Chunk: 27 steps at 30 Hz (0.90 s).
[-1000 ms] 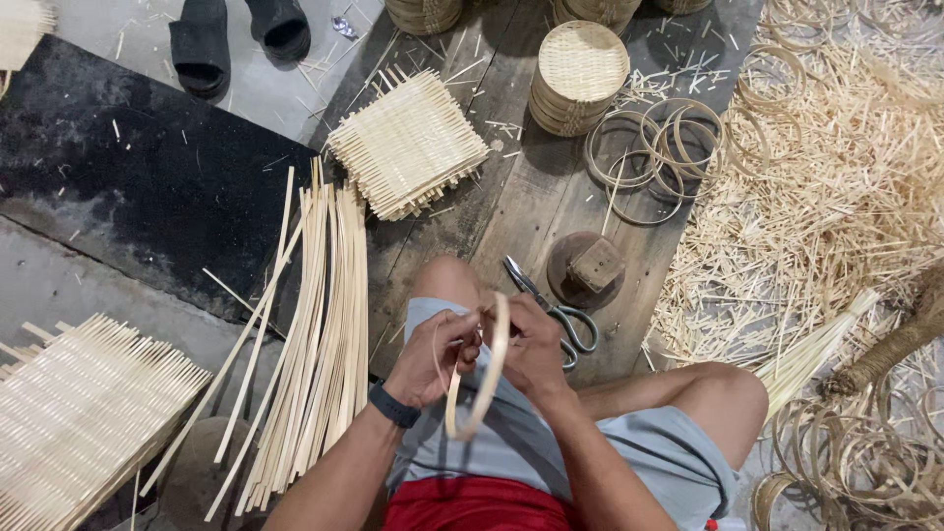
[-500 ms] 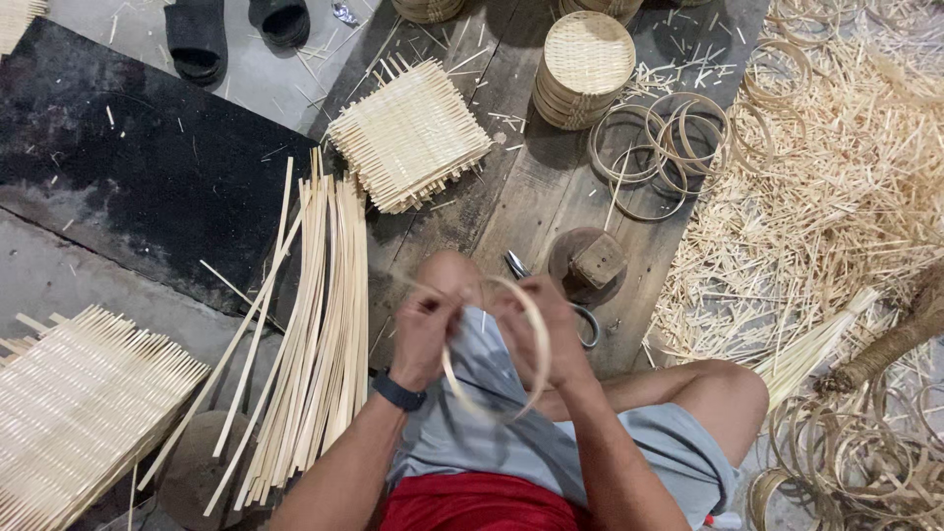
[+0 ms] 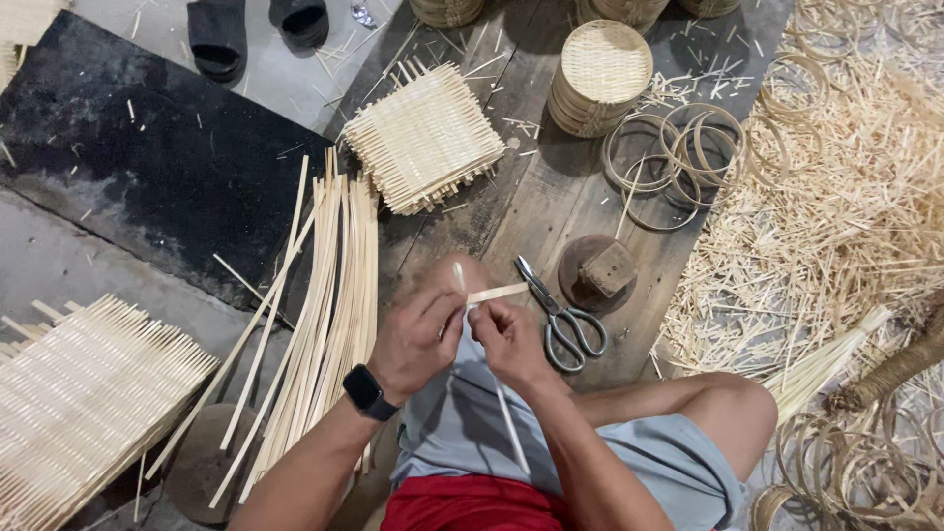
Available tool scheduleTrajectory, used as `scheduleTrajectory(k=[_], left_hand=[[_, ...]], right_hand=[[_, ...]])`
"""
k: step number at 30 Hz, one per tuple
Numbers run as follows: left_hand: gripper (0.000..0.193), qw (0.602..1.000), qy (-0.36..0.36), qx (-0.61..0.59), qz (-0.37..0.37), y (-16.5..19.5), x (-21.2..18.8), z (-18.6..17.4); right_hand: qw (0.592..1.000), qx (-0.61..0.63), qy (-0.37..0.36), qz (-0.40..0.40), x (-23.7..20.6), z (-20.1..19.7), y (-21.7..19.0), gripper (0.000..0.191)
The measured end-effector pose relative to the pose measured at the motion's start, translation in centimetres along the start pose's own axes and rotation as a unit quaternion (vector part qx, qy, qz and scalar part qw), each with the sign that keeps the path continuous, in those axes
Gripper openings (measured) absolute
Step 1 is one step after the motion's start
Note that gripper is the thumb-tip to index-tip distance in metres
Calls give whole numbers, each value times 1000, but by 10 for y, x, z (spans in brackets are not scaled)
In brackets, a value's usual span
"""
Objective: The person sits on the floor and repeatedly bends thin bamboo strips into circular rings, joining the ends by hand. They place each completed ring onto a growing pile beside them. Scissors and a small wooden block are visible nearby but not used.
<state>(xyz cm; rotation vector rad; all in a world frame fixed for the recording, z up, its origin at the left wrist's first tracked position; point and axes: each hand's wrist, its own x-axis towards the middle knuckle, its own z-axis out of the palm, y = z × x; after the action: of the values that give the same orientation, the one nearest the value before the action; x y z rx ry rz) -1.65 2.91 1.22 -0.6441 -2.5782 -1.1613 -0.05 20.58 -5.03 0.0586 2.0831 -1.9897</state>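
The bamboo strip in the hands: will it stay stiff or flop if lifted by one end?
Probably springy: the strip is thin and long, pinched by both hands, left hand and right hand. Its free end trails down over the lap, so it likely droops. Likely very light.

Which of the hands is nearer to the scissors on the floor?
Right. The right hand pinches the bamboo strip just left of the scissors, almost beside their handles. The left hand grips the same strip farther from them, beyond the right hand.
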Motion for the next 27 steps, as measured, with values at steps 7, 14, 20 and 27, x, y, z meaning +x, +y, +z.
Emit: scheduleTrajectory(k=[7,14,20,27], left_hand=[[11,998,4,-26,-51,-5,8,-4],[15,981,11,-123,-147,-3,13,-8],[10,999,-13,-46,-8,3,3,6],[20,991,53,26,118,21,6,3]], right_hand=[[993,-27,-99,-57,-61,5,-20,36],[995,12,-79,-57,-76,-13,-9,30],[980,0,-121,-159,-77,-20,-29,10],[939,292,-164,-77,-80,-16,-61,19]])
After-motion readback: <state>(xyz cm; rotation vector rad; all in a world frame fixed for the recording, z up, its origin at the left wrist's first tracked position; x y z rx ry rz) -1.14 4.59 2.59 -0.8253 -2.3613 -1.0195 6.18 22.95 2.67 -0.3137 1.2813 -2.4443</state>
